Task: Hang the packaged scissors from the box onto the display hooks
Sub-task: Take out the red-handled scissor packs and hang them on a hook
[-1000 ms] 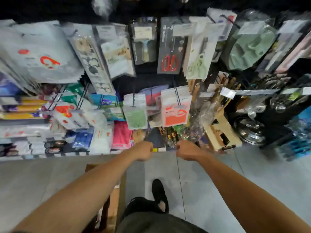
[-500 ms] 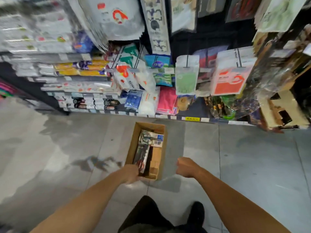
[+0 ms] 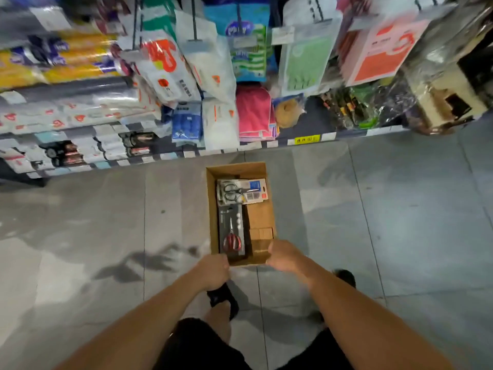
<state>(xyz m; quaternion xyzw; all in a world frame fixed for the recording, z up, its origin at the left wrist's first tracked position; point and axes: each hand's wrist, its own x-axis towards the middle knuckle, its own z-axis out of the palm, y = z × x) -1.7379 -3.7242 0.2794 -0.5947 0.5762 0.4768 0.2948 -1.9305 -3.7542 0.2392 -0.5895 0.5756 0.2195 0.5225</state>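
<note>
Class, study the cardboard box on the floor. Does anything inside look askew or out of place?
Slightly. The far scissors pack lies crosswise and a little tilted, while the near red-handled pack lies lengthwise along the left wall of the box. Nothing looks spilled or damaged.
</note>
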